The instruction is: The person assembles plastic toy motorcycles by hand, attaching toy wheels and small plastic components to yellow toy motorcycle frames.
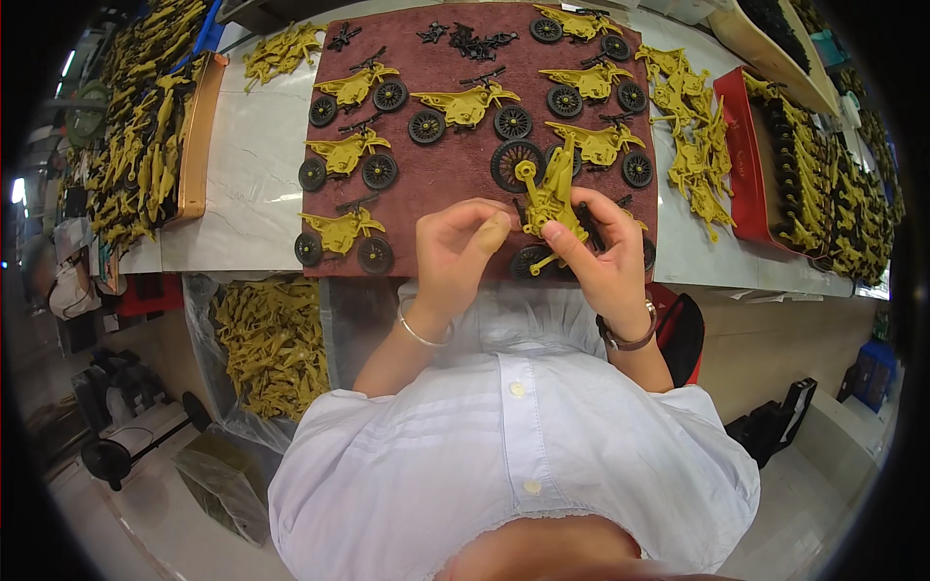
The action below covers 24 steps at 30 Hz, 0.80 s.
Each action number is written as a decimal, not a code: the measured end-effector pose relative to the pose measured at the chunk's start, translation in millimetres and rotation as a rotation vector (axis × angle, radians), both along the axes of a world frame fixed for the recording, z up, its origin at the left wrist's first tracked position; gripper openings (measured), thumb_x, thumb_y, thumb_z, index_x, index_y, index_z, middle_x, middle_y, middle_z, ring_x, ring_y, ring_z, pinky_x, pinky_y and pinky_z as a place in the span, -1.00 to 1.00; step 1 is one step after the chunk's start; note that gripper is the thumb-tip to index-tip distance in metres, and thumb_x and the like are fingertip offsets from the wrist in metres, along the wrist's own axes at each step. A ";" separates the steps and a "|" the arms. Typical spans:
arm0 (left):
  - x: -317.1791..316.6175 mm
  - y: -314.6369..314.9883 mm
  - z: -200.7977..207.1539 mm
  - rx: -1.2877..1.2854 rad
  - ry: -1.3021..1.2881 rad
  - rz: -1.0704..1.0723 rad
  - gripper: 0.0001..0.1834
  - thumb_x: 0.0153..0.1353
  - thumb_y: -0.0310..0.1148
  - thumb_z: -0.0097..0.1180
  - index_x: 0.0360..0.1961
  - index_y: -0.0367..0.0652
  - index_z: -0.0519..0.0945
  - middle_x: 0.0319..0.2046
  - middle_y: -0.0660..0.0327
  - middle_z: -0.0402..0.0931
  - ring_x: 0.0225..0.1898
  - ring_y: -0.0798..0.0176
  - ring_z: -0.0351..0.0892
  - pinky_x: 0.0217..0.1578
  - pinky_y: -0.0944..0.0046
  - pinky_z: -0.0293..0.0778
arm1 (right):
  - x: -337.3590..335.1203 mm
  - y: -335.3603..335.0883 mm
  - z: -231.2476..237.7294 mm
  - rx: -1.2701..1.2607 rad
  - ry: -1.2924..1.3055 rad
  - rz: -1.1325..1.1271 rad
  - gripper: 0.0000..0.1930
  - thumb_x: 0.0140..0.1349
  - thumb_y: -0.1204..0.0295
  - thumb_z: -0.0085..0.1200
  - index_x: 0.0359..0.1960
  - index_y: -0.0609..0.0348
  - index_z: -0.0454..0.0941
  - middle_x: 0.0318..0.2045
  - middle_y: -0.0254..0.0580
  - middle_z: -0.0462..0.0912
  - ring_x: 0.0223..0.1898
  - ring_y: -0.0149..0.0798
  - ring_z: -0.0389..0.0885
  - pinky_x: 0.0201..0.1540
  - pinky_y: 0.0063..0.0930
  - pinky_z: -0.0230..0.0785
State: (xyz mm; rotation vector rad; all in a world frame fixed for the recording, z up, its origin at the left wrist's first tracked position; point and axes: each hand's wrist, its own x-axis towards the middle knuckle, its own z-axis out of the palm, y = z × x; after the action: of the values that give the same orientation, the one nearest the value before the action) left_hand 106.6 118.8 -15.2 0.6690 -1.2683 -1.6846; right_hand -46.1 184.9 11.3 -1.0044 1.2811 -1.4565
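Note:
My right hand (612, 250) grips a yellow toy motorcycle (552, 201) tilted up above the front of the mat, its thumb pressed on the body. A black spoked wheel (518, 165) shows at the upper end of the toy; whether it is fitted there I cannot tell. Beside the toy's left side, my left hand (455, 254) is closed with thumb and forefinger pinched together. Anything between those fingertips is hidden. On the dark red cloth mat (431, 179) several yellow motorcycles with black wheels stand in rows, such as one motorcycle (465, 107) behind my hands.
Small black parts (475, 42) lie at the mat's far edge. Loose yellow bodies (693, 145) are heaped right of the mat, more yellow pieces (281, 53) at far left. A red box (741, 160) and a cardboard box (199, 145) flank the table. A bag of yellow parts (271, 344) sits below.

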 end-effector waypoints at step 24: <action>-12.8 -2.6 25.8 -0.232 -0.143 0.030 -0.77 -0.10 -0.59 0.24 -0.34 -0.32 0.57 -0.39 0.21 0.55 -0.32 0.40 0.51 -0.30 0.39 0.42 | -6.2 -1.3 -1.1 -0.189 0.177 0.041 -0.73 -0.01 0.61 0.18 -0.23 0.34 0.47 -0.32 -0.27 0.48 -0.29 -0.47 0.42 -0.27 -0.64 0.27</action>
State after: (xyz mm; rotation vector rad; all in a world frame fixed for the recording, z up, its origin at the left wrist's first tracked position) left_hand 93.8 116.2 10.7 0.6725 -1.5200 -1.4575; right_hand -52.3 183.6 10.2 -1.3016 1.2557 -1.5050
